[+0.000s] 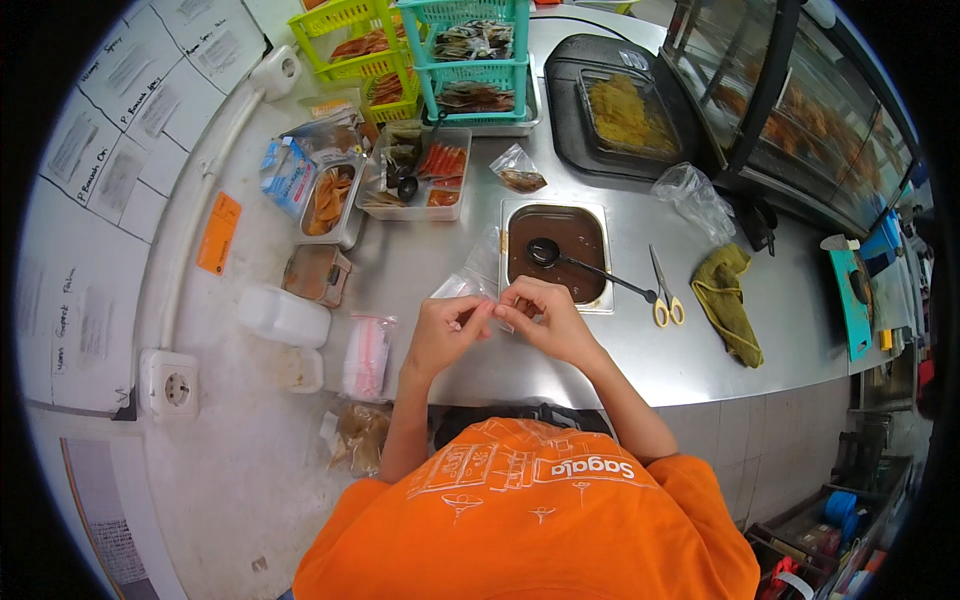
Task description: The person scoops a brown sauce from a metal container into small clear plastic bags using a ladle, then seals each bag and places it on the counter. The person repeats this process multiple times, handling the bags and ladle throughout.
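My left hand (448,330) and my right hand (546,319) meet at the fingertips, pinching the edge of a small clear plastic bag (480,262) over the steel table. Just beyond my right hand sits a square steel pan (556,217) of brown sauce, with a black ladle (543,252) resting in it and its handle over the rim. Scissors with cream handles (667,309) lie to the right of the pan. A pack of clear zip bags (367,354) lies left of my left hand. A small filled bag (521,178) lies beyond the pan.
A green cloth (726,300) and a crumpled plastic bag (694,199) lie at right, near a glass display case (787,112). Ahead stand stacked turquoise baskets (472,75) and a plastic tub of packets (412,212). Plastic containers (285,313) stand at left.
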{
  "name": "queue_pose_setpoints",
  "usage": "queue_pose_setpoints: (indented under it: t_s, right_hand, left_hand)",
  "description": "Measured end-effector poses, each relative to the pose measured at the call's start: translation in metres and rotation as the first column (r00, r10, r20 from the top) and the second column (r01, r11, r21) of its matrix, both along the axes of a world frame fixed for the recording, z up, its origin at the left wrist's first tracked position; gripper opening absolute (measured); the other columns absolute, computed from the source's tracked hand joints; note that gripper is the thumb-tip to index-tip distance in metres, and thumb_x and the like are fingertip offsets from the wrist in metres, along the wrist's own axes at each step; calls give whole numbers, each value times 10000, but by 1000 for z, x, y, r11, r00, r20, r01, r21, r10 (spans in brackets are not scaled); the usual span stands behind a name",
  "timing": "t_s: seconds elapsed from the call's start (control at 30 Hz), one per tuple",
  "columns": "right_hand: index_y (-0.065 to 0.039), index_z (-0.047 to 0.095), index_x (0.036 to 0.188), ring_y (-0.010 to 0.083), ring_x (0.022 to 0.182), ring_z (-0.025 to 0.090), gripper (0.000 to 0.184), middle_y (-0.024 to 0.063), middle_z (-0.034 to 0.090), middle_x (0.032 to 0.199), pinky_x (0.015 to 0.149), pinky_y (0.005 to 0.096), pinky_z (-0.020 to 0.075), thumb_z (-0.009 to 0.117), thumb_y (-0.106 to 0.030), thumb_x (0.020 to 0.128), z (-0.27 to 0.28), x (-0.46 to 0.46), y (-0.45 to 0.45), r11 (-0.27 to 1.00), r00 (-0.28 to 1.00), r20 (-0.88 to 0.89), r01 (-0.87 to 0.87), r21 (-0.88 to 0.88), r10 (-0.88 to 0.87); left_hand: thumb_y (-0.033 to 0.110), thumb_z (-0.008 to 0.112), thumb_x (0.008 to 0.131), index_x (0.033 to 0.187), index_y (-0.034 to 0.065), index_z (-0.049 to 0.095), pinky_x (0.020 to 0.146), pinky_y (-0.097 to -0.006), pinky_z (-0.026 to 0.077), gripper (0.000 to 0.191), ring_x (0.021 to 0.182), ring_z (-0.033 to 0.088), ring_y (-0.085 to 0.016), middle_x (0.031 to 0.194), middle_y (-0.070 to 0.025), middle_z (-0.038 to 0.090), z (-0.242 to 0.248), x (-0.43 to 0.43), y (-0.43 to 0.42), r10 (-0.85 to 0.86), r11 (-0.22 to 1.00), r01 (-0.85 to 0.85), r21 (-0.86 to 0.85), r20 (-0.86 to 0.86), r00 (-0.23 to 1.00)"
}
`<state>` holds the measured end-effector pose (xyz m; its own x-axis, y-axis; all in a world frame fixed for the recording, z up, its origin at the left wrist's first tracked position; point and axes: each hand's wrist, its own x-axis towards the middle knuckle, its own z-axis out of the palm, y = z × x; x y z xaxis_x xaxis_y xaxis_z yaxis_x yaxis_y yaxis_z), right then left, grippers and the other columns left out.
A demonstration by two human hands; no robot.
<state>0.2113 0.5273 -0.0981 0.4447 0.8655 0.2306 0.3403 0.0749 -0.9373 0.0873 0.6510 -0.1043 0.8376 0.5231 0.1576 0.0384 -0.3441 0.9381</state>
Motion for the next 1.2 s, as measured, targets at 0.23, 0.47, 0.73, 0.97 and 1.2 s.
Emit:
queue_pose_setpoints:
  t_s: [0.23,0.47,0.73,0.97,1.2]
  right_hand:
    - [15,551,818,265,603,570,96,137,558,732,544,302,453,616,-3,749,4,-7,-9,985,949,269,142,99,-164]
    - [12,529,810,116,631,572,58,46,564,751,565,235,462,580,31,789,7,17,-25,993,964,-263,74,88,-49]
    - [41,627,944,150,625,594,198,93,556,861,581,256,498,608,48,748,15,18,-37,996,977,210,45,-74,-29]
    - [-24,649,938,192,805,574,276,98,521,899,656,300,480,719,-23,672,15,19,-40,993,977,212,2,-116,23]
    - [-49,620,887,171,799,566,176,84,589,905,676,284,444,684,-177,786,-1,107,-93,847,800,467,502,-176,-377]
  left_hand:
    - [120,652,742,575,9,559,443,-247,406,221,422,519,-104,485,-73,522,-4,0,-11,-58,928,28,372,72,996]
    - [114,714,717,1101,9,538,694,-248,469,436,743,599,-137,828,-94,631,-7,7,-10,95,991,-63,-115,294,951]
    - [172,793,624,1353,53,364,1019,-413,325,854,1228,411,-272,1284,-162,444,23,2,-15,68,937,-75,341,33,997]
    - [269,803,558,1169,122,516,1070,-506,228,691,1271,348,-317,1291,-113,433,41,22,-10,-264,634,237,737,-81,961]
    - [188,828,561,1055,64,491,975,-389,369,610,1125,483,-294,1195,-123,500,28,-3,13,-100,906,28,423,147,984]
